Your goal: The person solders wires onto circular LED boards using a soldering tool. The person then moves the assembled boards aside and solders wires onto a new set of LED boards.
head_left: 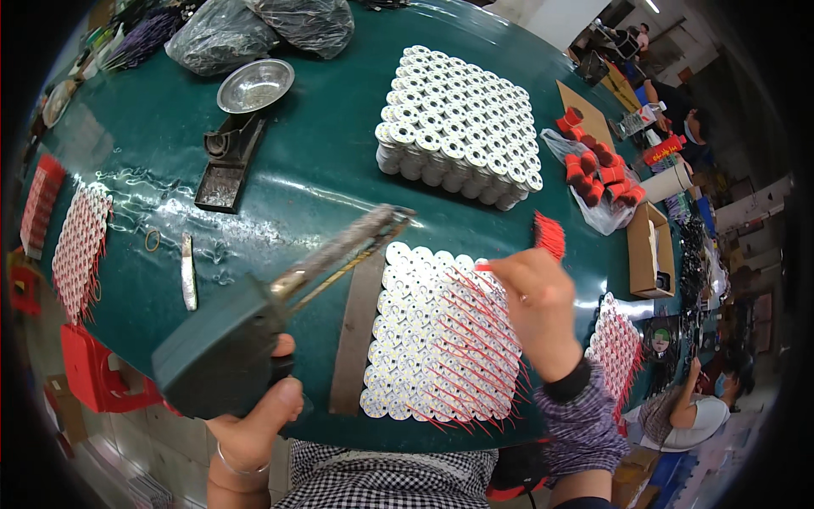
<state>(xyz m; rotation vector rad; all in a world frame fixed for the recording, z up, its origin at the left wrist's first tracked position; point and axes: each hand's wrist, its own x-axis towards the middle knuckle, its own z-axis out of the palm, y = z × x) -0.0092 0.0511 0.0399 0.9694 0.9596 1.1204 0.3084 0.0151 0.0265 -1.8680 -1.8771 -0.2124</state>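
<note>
Green worktop (331,144) carries everything, panel included. Stack of white round pieces (458,127) stands beyond the panel. Panel of white round boards (403,331) lies right in front of you. Soldering gun (220,348) is tilted left of the panel, your left grip (263,416) wrapped around its handle. Flat brown bar (354,339) runs along the panel's left edge. Red wire bundle (549,236) is beyond the panel's far right corner, can't tell if held. Right grip (538,297), over that corner, pinches a short red wire end (482,267).
</note>
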